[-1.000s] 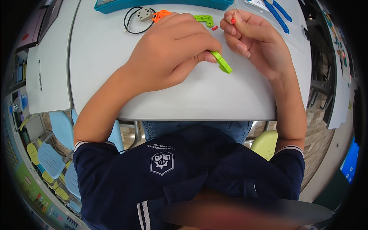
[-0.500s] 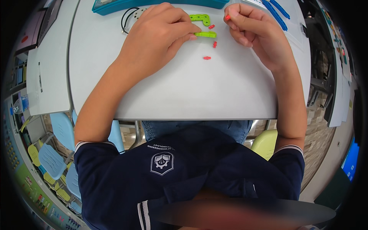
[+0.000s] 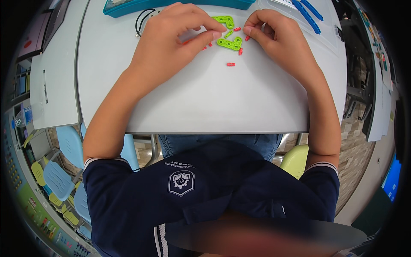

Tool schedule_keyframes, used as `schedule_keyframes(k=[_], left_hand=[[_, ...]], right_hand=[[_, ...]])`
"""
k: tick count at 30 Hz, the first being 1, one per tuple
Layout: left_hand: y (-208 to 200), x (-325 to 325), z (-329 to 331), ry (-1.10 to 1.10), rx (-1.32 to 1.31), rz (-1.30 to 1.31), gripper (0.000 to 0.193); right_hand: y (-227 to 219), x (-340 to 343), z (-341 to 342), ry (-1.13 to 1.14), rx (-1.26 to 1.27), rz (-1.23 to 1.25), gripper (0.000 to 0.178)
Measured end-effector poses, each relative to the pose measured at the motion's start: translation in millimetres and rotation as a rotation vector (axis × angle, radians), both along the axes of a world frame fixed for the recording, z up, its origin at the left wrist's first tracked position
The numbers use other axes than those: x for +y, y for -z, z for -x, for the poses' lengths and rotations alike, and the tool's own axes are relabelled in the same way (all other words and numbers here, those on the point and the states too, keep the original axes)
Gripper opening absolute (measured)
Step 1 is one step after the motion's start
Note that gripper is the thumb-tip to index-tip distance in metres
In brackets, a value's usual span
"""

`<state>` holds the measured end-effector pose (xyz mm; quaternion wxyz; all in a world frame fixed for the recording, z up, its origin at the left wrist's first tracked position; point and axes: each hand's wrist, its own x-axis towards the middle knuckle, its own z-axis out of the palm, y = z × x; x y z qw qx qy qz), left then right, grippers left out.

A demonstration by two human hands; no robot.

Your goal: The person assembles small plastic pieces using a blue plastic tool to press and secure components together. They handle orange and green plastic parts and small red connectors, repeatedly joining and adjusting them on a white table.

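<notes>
My left hand is over the white table, thumb and forefinger slightly apart, and seems to hold nothing. Just off its fingertips is a small narrow green piece. A light green angled beam with holes rests flat below the fingertips, and another green angled beam lies behind it. My right hand pinches a small red connector peg between thumb and forefinger. Around the beams are scattered red pegs, several of them close by my left thumb. My left palm and fingers partly hide what lies beneath.
A teal tray stands at the far edge. A black cable and a pale round part show behind my left hand. Long blue beams lie on a clear plastic lid or tray at the far right. The table's front edge is near my body.
The near green beam, upright in my left fingers before, now lies flat. My right hand has come left and down with a red peg. My left hand has loosened, showing more pegs.
</notes>
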<state>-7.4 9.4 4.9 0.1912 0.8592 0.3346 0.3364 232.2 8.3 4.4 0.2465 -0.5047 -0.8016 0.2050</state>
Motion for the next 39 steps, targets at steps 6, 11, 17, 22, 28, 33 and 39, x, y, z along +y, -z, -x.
schedule_keyframes(k=[6, 11, 17, 22, 28, 33, 39], left_hand=[[2, 4, 2, -0.251, -0.177, 0.098, 0.016], [-8, 25, 29, -0.196, -0.493, 0.250, 0.015], [-4, 34, 47, -0.305, -0.468, 0.214, 0.013], [-7, 57, 68, -0.328, -0.571, 0.248, 0.017], [-3, 80, 102, -0.271, -0.945, 0.549, 0.020], [-5, 81, 99, -0.286, -0.911, 0.532, 0.022], [-10, 42, 56, -0.076, 0.174, -0.200, 0.020]], right_hand=[[-21, 0, 2, 0.152, 0.083, 0.047, 0.011], [-21, 13, -5, 0.184, 0.222, -0.396, 0.015], [-18, 29, -43, 0.266, 0.346, -0.391, 0.017], [-9, 52, -75, 0.344, 0.469, -0.446, 0.021], [1, 74, -131, 0.404, 0.447, -0.402, 0.018], [17, 84, -149, 0.425, 0.332, -0.386, 0.016], [17, 73, -128, 0.449, 0.179, -0.402, 0.017]])
